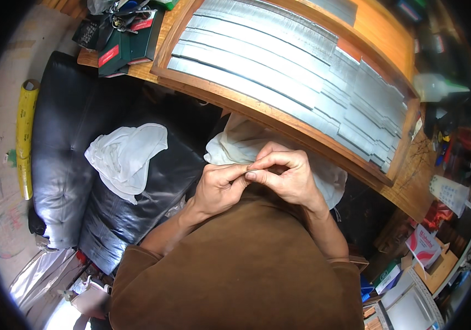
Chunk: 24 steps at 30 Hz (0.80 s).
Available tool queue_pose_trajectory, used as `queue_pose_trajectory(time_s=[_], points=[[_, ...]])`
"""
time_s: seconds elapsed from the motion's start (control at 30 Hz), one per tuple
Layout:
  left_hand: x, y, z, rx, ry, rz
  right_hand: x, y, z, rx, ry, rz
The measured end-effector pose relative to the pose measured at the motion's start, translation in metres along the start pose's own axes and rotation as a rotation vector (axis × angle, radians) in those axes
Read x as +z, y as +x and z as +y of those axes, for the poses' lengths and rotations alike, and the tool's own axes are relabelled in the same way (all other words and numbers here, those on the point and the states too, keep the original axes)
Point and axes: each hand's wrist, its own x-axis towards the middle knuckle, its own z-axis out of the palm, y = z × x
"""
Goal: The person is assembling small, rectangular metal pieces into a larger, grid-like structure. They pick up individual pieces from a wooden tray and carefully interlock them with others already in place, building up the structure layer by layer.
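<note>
Left hand [219,187] and right hand [290,173] meet in front of the brown-clad torso. Thumbs and forefingers pinched, fingertips pressed against each other; any small item between them is hidden by the fingers, so cannot tell what, if anything, is gripped.

Just beyond the hands: a shallow wooden tray [177,33] on the desk [419,179], set at a slant, with rows of thin silvery strips [257,60] lying close together (stepped ends toward the right). Pale cloth [233,140] hangs below and behind the hands, near the tray's front edge.

To the left, black padded seat [117,220] with a crumpled white cloth [125,157] on it; yellow roll [25,137] beside the seat. Dark boxes [115,55] with red labels at the desk's left end.
</note>
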Motion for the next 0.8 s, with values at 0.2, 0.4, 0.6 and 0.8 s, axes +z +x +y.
queue_pose_trajectory(time_s=[0.2,0.4,0.6,0.8], points=[[0.003,0.000,-0.009,0.191,0.076,0.072,0.001,0.002,-0.005,-0.060,-0.055,-0.018],[0.004,0.001,-0.008,0.244,0.097,0.082,0.001,0.002,-0.006,-0.077,-0.049,-0.021],[0.008,0.000,-0.012,0.268,0.096,0.105,0.000,0.003,-0.008,-0.068,-0.056,-0.044],[0.008,-0.001,-0.008,0.201,0.086,0.076,-0.001,0.001,-0.005,-0.043,-0.076,-0.072]])
